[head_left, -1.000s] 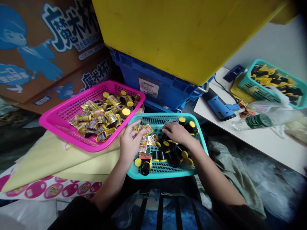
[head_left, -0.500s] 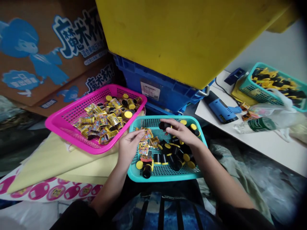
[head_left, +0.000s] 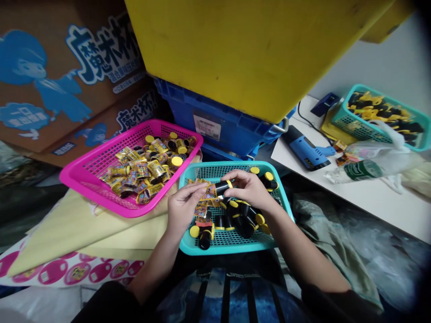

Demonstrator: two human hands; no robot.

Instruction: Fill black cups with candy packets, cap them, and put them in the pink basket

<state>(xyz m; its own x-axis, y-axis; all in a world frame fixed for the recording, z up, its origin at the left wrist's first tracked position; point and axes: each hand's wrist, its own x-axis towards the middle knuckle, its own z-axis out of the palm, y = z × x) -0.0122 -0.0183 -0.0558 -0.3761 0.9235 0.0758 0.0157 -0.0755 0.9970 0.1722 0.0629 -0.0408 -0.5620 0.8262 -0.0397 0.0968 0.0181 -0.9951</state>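
Observation:
My left hand [head_left: 182,207] pinches a small printed plastic sleeve [head_left: 210,189] between thumb and fingers, over the turquoise basket [head_left: 232,252]. Closed on a small black container with a yellow cap [head_left: 221,187], my right hand [head_left: 251,190] holds it lying sideways, cap toward the palm. The container's black end meets the sleeve's opening; how far inside it sits I cannot tell. Below, more printed sleeves [head_left: 201,210] lie at the basket's left, and several black containers with yellow caps [head_left: 245,225] fill its middle and right.
A pink basket [head_left: 76,179] of sleeve-wrapped containers stands at left on yellow sheets [head_left: 111,226]. Blue [head_left: 182,101] and yellow [head_left: 215,49] crates rise behind. On the white table at right are a blue heat gun [head_left: 308,150], a plastic bottle [head_left: 360,171] and another turquoise basket [head_left: 380,128].
My right hand has brought the black container left and turned it, so its end now meets the sleeve in my left hand. The view has shifted slightly.

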